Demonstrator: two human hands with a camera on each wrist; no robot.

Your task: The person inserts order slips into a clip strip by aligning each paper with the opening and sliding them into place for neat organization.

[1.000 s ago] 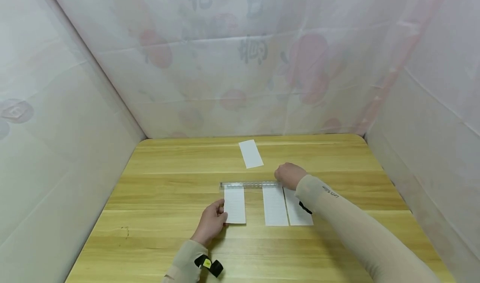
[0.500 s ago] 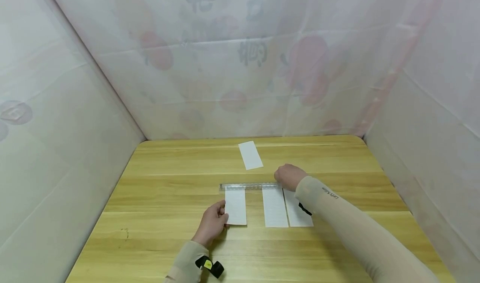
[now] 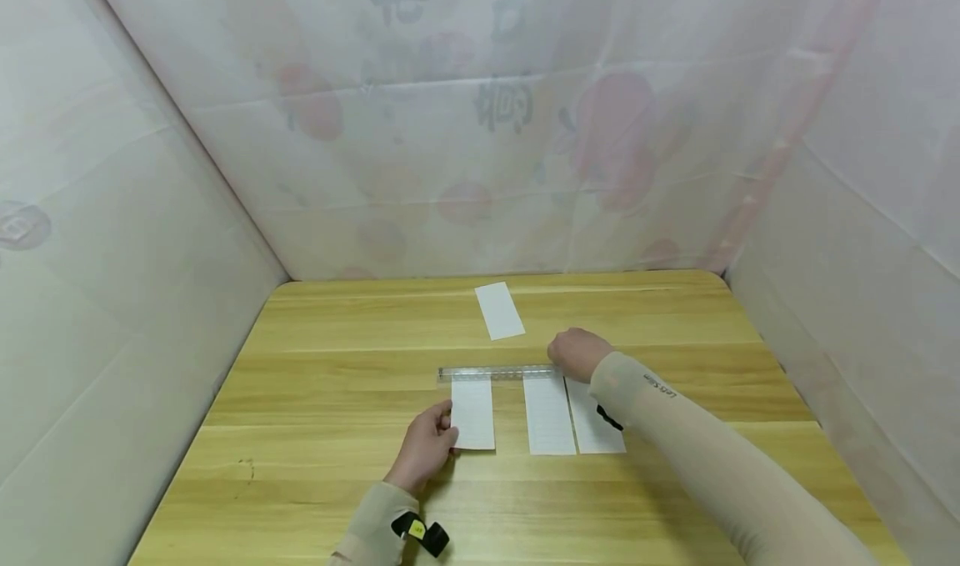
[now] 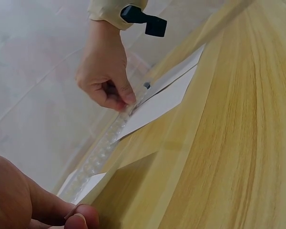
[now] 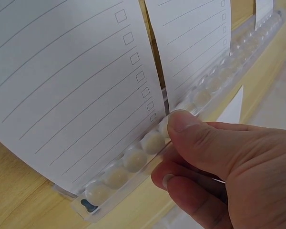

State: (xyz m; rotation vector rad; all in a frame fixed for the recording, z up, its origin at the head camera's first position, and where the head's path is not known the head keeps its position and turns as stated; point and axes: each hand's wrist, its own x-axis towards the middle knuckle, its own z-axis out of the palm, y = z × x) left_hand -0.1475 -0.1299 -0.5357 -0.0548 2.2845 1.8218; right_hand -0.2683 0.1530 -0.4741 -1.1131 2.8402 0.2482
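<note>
A clear plastic ticket rail with a row of round balls inside lies across the table. My right hand pinches it near its right end, thumb on the near side. Two lined paper slips with checkboxes, a middle slip and a right slip, have their top edges at the rail, side by side with a thin gap. At the rail's left end, my left hand pinches the left edge of another white slip. That slip's top also meets the rail; its lower edge looks slightly raised.
One more white slip lies tilted behind the rail. The wooden table has a fabric-covered wall at its back and others on both sides. A gap of bare wood separates the left slip from the middle one.
My left hand and its slip have shifted very slightly to the right along the rail. The right hand, the rail and the other slips stay essentially in place.
</note>
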